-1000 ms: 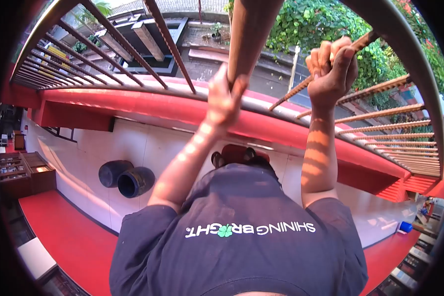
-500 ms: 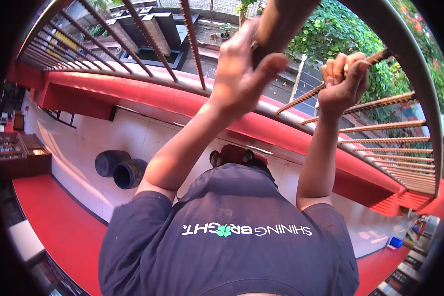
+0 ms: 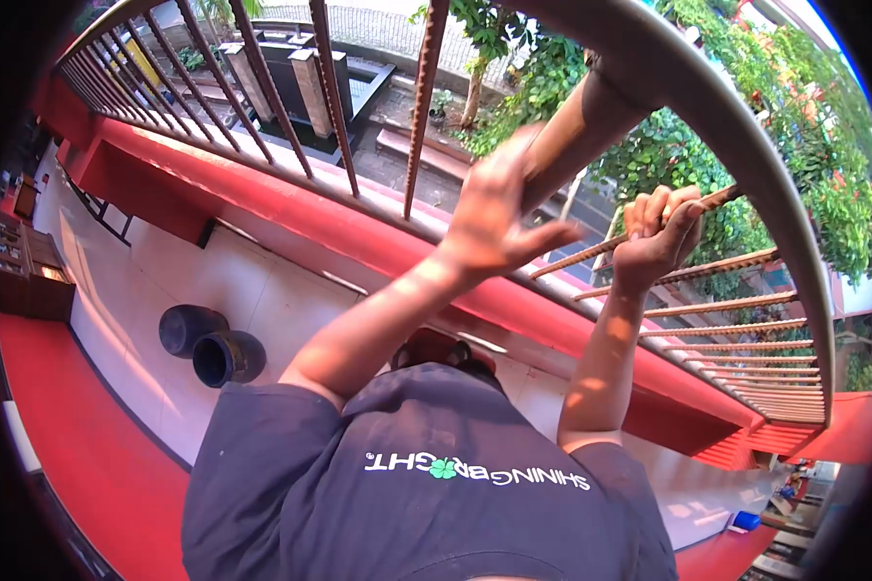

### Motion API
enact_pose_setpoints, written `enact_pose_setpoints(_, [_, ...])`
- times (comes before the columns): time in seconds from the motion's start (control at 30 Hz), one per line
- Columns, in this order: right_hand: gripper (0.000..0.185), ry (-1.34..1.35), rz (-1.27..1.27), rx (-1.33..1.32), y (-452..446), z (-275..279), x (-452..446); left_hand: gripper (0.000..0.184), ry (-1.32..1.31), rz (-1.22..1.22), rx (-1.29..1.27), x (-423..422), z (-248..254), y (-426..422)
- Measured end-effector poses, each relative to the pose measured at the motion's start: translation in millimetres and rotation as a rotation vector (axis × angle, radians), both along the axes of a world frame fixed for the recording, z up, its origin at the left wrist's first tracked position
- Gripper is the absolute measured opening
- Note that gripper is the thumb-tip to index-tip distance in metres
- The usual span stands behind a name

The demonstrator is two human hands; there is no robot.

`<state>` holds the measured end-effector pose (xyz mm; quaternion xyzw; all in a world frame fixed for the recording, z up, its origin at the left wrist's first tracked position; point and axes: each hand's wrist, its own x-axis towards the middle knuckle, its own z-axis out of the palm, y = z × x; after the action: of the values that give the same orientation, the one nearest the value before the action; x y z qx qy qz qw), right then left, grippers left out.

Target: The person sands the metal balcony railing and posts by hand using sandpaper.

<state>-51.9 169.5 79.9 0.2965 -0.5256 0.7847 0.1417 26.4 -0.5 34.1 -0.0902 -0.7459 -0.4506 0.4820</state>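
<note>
My left hand (image 3: pixel 494 208) is against the near side of a thick brown post (image 3: pixel 583 136) of the railing. Its fingers are stretched up and blurred, and the thumb points out to the right, apart from them. Further right, my right hand (image 3: pixel 654 235) is closed round a thin, rusty twisted bar (image 3: pixel 574 259), its fingers curled over the top. Above both hands runs the dark curved top rail (image 3: pixel 717 102), which the post and bar meet.
More twisted bars (image 3: pixel 727 329) stand along a red ledge (image 3: pixel 358 228). Green plants (image 3: pixel 785 126) grow beyond. Two dark pots (image 3: pixel 228 358) stand on the pale floor (image 3: pixel 155 281), left of a red floor strip (image 3: pixel 77 426). A blue object (image 3: pixel 746 521) lies at lower right.
The view has turned, bringing more of the top rail in. My left hand first wrapped the post, then its thumb came away and it shifted along the post. My right hand still grips its bar.
</note>
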Motion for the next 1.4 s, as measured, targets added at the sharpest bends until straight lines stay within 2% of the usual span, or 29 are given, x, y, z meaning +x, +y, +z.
enact_pose_setpoints(0.07, [0.046,-0.005,0.023,0.01,1,0,0,0.088,-0.212,-0.236,0.328,4,-66,5])
enact_pose_setpoints(0.13, [0.045,0.0,0.009,0.01,0,1,1,0.084,-0.263,-0.404,0.341,-6,-65,-9])
enact_pose_setpoints(0.17, [0.046,-0.006,-0.025,0.015,-2,1,3,0.082,-0.231,-0.48,0.263,-19,-47,-22])
enact_pose_setpoints(0.2, [0.047,-0.01,-0.056,0.022,-5,3,3,0.084,-0.219,-0.519,0.14,-19,-4,-31])
enact_pose_setpoints(0.23, [0.047,0.0,-0.074,0.029,-4,2,3,0.087,-0.145,-0.481,0.188,-16,36,-25])
enact_pose_setpoints(0.27, [0.047,0.002,-0.075,0.03,-4,1,2,0.097,-0.151,-0.489,0.064,-8,71,-30])
enact_pose_setpoints(0.33, [0.046,-0.011,-0.073,0.027,-3,1,3,0.113,0.036,-0.232,0.04,-10,45,-8])
enact_pose_setpoints(0.37, [0.045,-0.002,-0.086,0.022,-6,3,5,0.127,-0.051,-0.071,-0.084,7,25,4])
enact_pose_setpoints(0.43, [0.044,0.01,-0.204,0.013,-14,2,5,0.126,-0.114,0.0,0.027,12,-36,28])
enact_pose_setpoints(0.47, [0.044,0.017,-0.303,0.025,-16,0,6,0.125,-0.157,0.033,0.085,18,-36,32])
enact_pose_setpoints(0.53, [0.044,0.048,-0.248,0.034,-13,-2,3,0.127,-0.14,0.172,-0.156,17,-35,34])
enact_pose_setpoints(0.57, [0.043,0.024,-0.284,0.026,-14,-1,5,0.123,-0.077,0.09,-0.165,17,-1,25])
enact_pose_setpoints(0.6, [0.043,0.035,-0.257,-0.013,-13,-4,3,0.121,-0.094,0.13,-0.197,18,26,25])
enact_pose_setpoints(0.67, [0.043,0.031,-0.287,0.006,-16,-1,6,0.123,-0.034,0.214,-0.287,0,8,34])
enact_pose_setpoints(0.73, [0.043,0.044,-0.289,0.008,-16,2,5,0.128,-0.106,0.275,-0.243,7,-38,51])
enact_pose_setpoints(0.77, [0.041,0.059,-0.283,-0.02,-18,2,5,0.133,-0.252,0.288,-0.205,14,-64,64])
enact_pose_setpoints(0.8, [0.038,0.067,-0.278,-0.038,-17,1,6,0.132,-0.341,0.282,-0.16,24,-65,67])
enact_pose_setpoints(0.83, [0.039,0.082,-0.266,-0.033,-16,0,5,0.129,-0.3,0.276,-0.163,20,-64,65])
enact_pose_setpoints(0.87, [0.039,0.063,-0.276,-0.039,-16,-1,4,0.126,-0.268,0.271,-0.161,16,-44,57])
enact_pose_setpoints(0.9, [0.038,0.049,-0.273,-0.031,-14,-3,3,0.113,-0.227,0.325,-0.208,9,-24,49])
enact_pose_setpoints(0.93, [0.038,0.042,-0.27,-0.033,-13,-3,3,0.115,-0.145,0.33,-0.263,8,12,38])
enact_pose_setpoints(1.0, [0.038,0.02,-0.301,-0.029,-14,-2,8,0.115,-0.102,0.304,-0.234,3,19,40])
enact_pose_setpoints(1.07, [0.039,0.044,-0.283,-0.012,-13,-2,4,0.114,-0.141,0.397,-0.226,4,-34,57])
enact_pose_setpoints(1.1, [0.04,0.049,-0.309,-0.013,-14,-3,3,0.12,-0.077,0.382,-0.228,4,-65,61])
enact_pose_setpoints(1.13, [0.04,0.054,-0.314,-0.023,-16,-2,4,0.122,-0.317,0.322,-0.143,19,-70,67])
enact_pose_setpoints(1.2, [0.046,0.009,-0.334,-0.002,-18,1,7,0.122,-0.316,0.327,-0.183,22,-55,62])
enact_pose_setpoints(1.3, [0.037,0.047,-0.302,-0.031,-13,-5,3,0.115,-0.132,0.36,-0.303,7,12,41])
enact_pose_setpoints(1.33, [0.038,0.08,-0.305,-0.028,-13,-5,3,0.115,-0.129,0.348,-0.314,1,7,39])
enact_pose_setpoints(1.4, [0.038,0.024,-0.304,-0.034,-13,-3,5,0.114,0.147,0.427,-0.372,-10,-19,40])
